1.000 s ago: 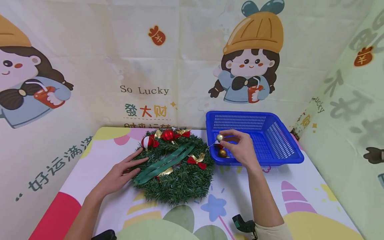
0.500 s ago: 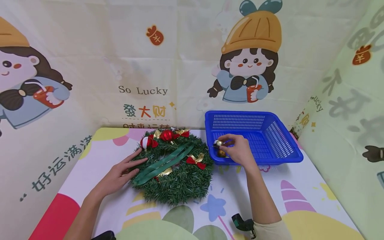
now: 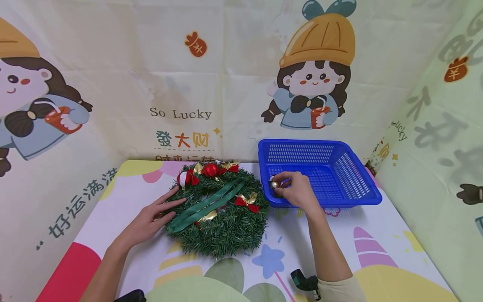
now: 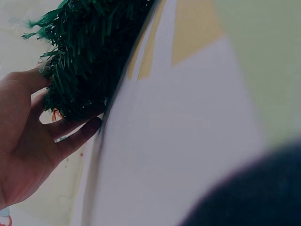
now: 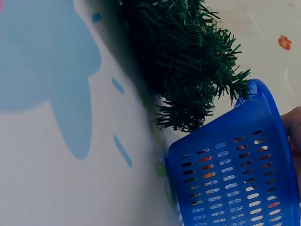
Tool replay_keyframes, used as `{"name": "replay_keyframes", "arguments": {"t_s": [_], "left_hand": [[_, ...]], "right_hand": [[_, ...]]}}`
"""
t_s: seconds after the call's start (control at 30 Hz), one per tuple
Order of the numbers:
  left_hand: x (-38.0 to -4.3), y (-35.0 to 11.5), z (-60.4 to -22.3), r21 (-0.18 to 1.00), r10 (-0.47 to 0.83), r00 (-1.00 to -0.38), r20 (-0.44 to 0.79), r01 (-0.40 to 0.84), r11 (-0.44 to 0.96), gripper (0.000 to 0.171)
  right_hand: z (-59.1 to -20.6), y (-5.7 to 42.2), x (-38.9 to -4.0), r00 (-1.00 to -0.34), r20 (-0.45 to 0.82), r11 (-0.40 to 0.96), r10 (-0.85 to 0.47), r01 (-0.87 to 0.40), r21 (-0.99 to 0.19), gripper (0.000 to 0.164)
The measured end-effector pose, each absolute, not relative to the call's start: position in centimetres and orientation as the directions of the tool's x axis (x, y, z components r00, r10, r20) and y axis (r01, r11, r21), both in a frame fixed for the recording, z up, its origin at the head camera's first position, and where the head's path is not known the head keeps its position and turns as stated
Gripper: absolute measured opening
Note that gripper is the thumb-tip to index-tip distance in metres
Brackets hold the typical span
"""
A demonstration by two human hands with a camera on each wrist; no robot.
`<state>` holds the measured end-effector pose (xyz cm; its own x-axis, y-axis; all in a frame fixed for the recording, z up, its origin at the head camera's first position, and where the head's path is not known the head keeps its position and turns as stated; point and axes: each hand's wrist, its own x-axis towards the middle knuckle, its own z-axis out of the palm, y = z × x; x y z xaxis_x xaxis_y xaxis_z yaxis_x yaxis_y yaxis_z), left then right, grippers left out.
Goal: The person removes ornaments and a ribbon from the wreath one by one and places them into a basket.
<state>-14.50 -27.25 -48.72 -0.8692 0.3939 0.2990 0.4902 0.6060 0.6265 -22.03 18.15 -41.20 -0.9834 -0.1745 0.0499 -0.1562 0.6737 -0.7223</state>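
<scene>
A green wreath point(image 3: 234, 235) lies on the table, with a red bauble point(image 3: 210, 170), a red-and-white bauble point(image 3: 185, 179), red and gold bows point(image 3: 247, 203) and a loop of green ribbon point(image 3: 205, 207) on it. My left hand point(image 3: 152, 220) rests on its left edge with fingers extended; in the left wrist view the fingers point(image 4: 77, 136) touch its underside. Inside the left end of a blue basket point(image 3: 320, 205), my right hand point(image 3: 296, 191) pinches a small pale-gold bauble point(image 3: 273, 184). Those fingers partly hide the other ornaments there. The basket wall covers most of this hand in the right wrist view.
The basket stands close against the wreath's right side. A patterned cloth point(image 3: 222, 285) covers the table, and printed sheets point(image 3: 226, 84) hang behind and at both sides. A dark wrist device point(image 3: 305, 281) sits by the right forearm.
My right hand has lowered the pale-gold bauble from near the basket's rim level down toward its floor, slightly leftward. The left hand and the wreath have stayed in place.
</scene>
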Motion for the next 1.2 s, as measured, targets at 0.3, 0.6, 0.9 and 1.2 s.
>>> {"name": "replay_keyframes", "arguments": {"t_s": [0.3, 0.6, 0.9, 1.2], "left_hand": [[-14.51, -27.21, -48.87, 0.629, 0.398, -0.866, 0.303, 0.496, 0.598, 0.044], [-14.48, -27.16, -48.76, 0.636, 0.399, -0.867, 0.300, 0.493, 0.594, 0.044], [-14.46, -27.17, -48.54, 0.623, 0.398, -0.865, 0.304, 0.497, 0.604, 0.044], [-14.29, -27.08, -48.33, 0.621, 0.399, -0.864, 0.306, 0.499, 0.605, 0.044]], "right_hand": [[-41.35, 18.17, -22.03, -0.976, 0.074, 0.696, -0.204, -0.198, -0.690, 0.022], [-41.42, 18.11, -22.13, -0.976, 0.075, 0.703, -0.204, -0.200, -0.683, 0.021], [-41.27, 18.03, -22.10, -0.977, 0.084, 0.686, -0.197, -0.198, -0.700, 0.021], [-41.31, 17.89, -21.91, -0.981, 0.096, 0.679, -0.170, -0.187, -0.710, 0.020]]}}
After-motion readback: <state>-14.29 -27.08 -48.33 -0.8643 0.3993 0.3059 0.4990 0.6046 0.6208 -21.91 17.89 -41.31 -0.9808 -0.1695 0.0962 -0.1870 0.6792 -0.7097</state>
